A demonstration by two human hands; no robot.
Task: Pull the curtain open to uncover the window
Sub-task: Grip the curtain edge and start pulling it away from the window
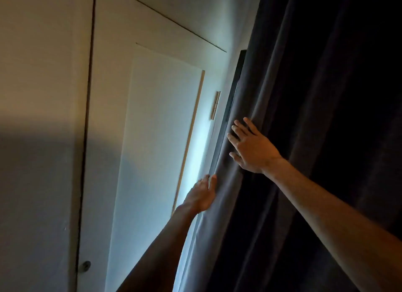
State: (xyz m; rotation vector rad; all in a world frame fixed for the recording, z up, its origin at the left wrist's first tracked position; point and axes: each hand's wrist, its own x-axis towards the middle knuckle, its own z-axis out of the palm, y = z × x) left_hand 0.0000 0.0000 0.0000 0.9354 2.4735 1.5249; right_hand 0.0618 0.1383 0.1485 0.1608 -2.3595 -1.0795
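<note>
A dark grey curtain (pixel 304 95) hangs in heavy folds over the right half of the view and hides the window. Pale light leaks along its left edge. My left hand (pixel 202 196) reaches up to that edge, fingers curled against the fabric's border; a firm grip cannot be made out. Higher up, my right hand (pixel 250 148) lies flat on the curtain with its fingers spread, near the same edge. A dark frame strip (pixel 233 91) shows just left of the curtain.
A white panelled door (pixel 152 139) fills the middle, with a metal hinge (pixel 216 105) near the curtain edge and a round knob (pixel 85 265) low on the left. A plain wall (pixel 39 117) lies further left.
</note>
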